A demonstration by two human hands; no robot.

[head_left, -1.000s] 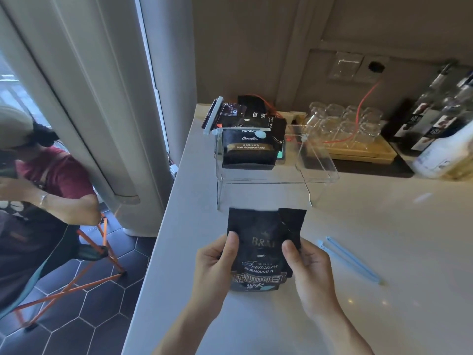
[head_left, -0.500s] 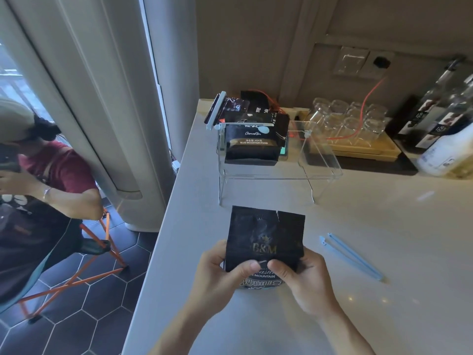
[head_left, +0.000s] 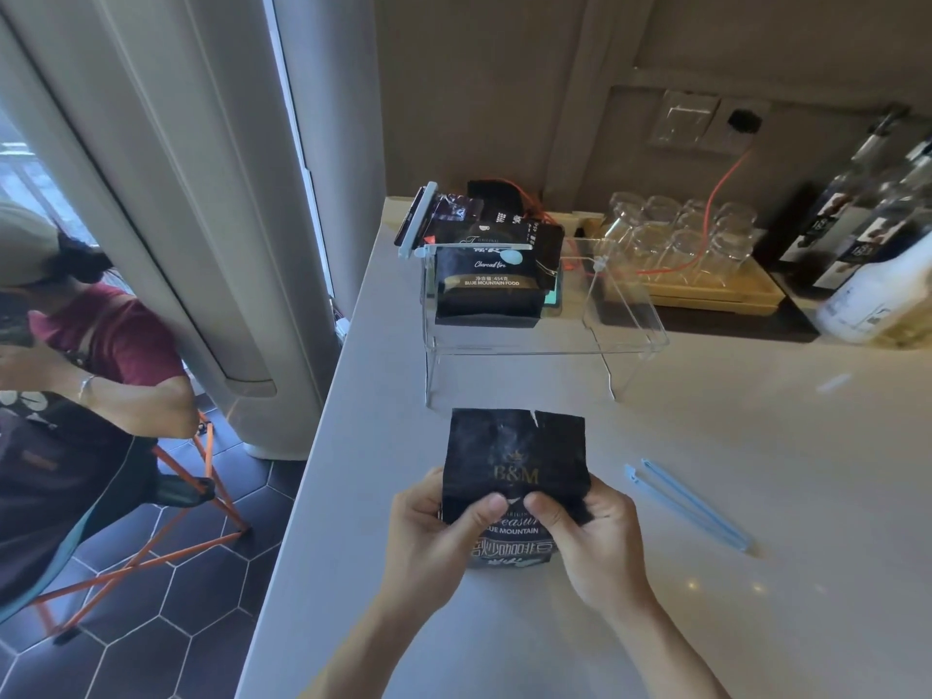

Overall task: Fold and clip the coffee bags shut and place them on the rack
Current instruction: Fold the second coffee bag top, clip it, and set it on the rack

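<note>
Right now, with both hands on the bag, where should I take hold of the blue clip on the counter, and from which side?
Take the blue sealing clip near its middle, from above with the right hand, which is nearer. It lies flat on the counter to the right of the coffee bag, long and thin, its two arms spread at the far end, so pinch across both arms.

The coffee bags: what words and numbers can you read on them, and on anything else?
"B&M": bag in the hands.
"BLUE MOUNTAIN", its B hidden by a thumb: same bag.
Script word above it: partly covered, unreadable.
Large characters below it: unreadable.
"Charcoal fire": bag on the rack.
"454": same bag.
"BLUE MOUNTAIN FOOD": same bag.
Bottle labels: too blurred.
</note>
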